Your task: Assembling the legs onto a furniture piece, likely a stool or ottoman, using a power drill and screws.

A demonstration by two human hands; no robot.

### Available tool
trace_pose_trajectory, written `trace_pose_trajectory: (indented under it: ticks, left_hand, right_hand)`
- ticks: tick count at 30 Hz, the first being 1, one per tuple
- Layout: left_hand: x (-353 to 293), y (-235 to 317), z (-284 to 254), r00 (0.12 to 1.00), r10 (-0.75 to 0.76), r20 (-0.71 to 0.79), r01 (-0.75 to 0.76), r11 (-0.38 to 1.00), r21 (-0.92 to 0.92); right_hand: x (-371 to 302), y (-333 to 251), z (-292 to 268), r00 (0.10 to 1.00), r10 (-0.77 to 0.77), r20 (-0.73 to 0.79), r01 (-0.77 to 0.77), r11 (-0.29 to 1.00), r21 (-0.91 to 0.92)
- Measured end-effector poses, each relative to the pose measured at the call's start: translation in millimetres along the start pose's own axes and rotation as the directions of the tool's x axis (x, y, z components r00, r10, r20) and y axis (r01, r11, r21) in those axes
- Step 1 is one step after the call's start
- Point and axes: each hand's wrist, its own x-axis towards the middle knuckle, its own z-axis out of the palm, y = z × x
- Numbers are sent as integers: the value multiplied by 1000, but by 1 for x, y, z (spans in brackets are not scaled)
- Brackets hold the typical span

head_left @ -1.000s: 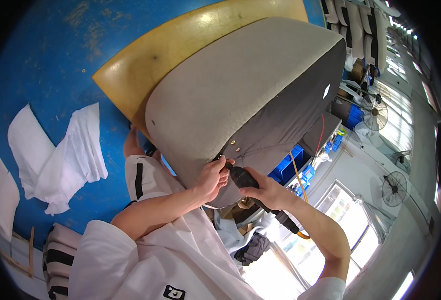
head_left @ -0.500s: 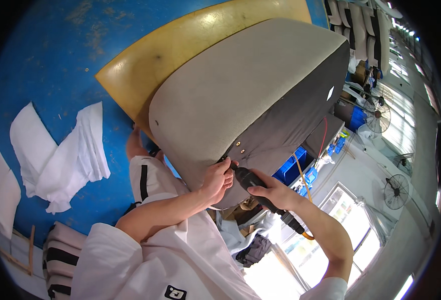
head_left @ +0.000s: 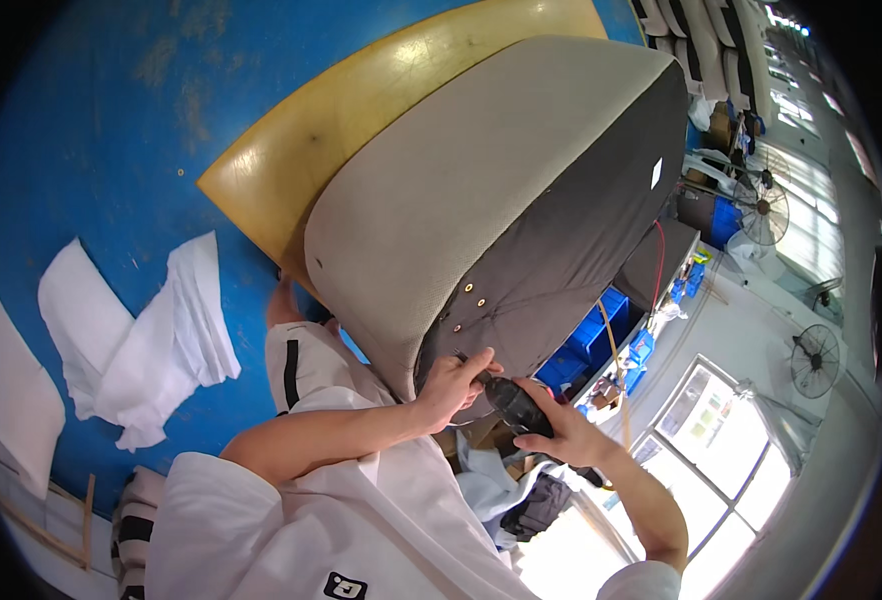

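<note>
A large padded cushion-like piece [head_left: 461, 160], covered in grey-beige mesh with a dark fabric underside [head_left: 581, 200], rests tilted in front of me. My right hand [head_left: 569, 432] grips a black power screwdriver [head_left: 517, 404] by its body, the nose pointing at the dark fabric close to its lower edge. At that nose my left hand [head_left: 449, 390] is closed, thumb and fingers pinched by the fabric; what they hold is hidden. Just above the left hand, several brass-coloured round fittings [head_left: 469, 288] dot the dark fabric.
Under the cushion piece lies a glossy yellow board [head_left: 261, 170] on a blue surface [head_left: 81, 130]. White cloth pieces [head_left: 141, 350] lie at the left. To the right are blue bins [head_left: 586, 345], a red hose [head_left: 659, 262] and standing fans [head_left: 816, 360]. Padded pieces are stacked at upper right [head_left: 696, 45].
Both hands and the screwdriver have moved down along the cushion's edge, toward me. Another brass-coloured fitting now shows where the tool's nose was. The view has shifted slightly.
</note>
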Motion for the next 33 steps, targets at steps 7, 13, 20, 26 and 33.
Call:
trace_pose_trajectory:
  ticks: [7,13,20,26,33]
  left_hand:
    - [-19,-6,-89,944,-67,323,-253,481,840]
    - [-53,20,-144,990,-4,-141,133,361,923]
    - [-3,-91,-41,998,45,48,-11,-609,793]
    - [111,-197,-81,979,204,12,82,-443,893]
    - [155,-235,-56,910,399,-112,388,-725,569]
  right_hand:
    - [-8,99,135,983,3,-186,174,332,927]
    - [-16,176,257,924,61,-377,379,-21,925]
    - [-28,313,412,806,125,-579,585,-320,746]
    - [-72,441,525,697,399,-595,717,-379,585]
    - [-122,578,536,547,447,-708,821,-451,350]
